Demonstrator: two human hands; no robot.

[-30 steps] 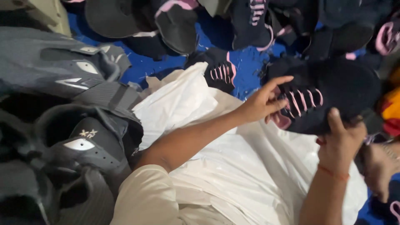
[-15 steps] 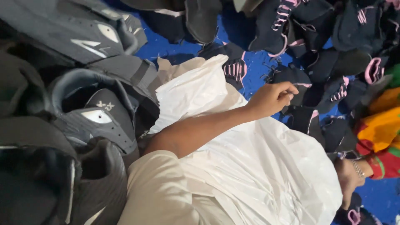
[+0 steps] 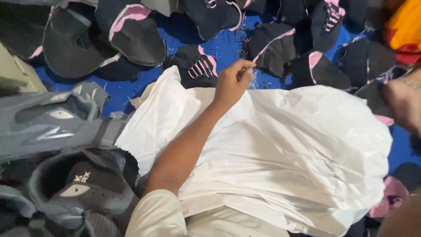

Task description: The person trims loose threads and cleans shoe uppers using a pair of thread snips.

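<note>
Just above the white plastic sheet (image 3: pixel 280 145), a small clear scrap (image 3: pixel 252 79) is pinched by the left hand (image 3: pixel 232 83), while the grip of the blurred right hand (image 3: pixel 401 103) cannot be told.

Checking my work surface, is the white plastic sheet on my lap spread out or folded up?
Spread out: the white plastic sheet lies open and wrinkled across the lap.

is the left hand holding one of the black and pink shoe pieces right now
No, the left hand only pinches its fingertips over the white plastic sheet; the nearest black and pink shoe piece lies apart.

Left hand (image 3: pixel 232 81) pinched over white plastic sheet (image 3: pixel 280 149); black-pink shoe uppers (image 3: pixel 199 66) on blue floor (image 3: pixel 219 46).
</note>
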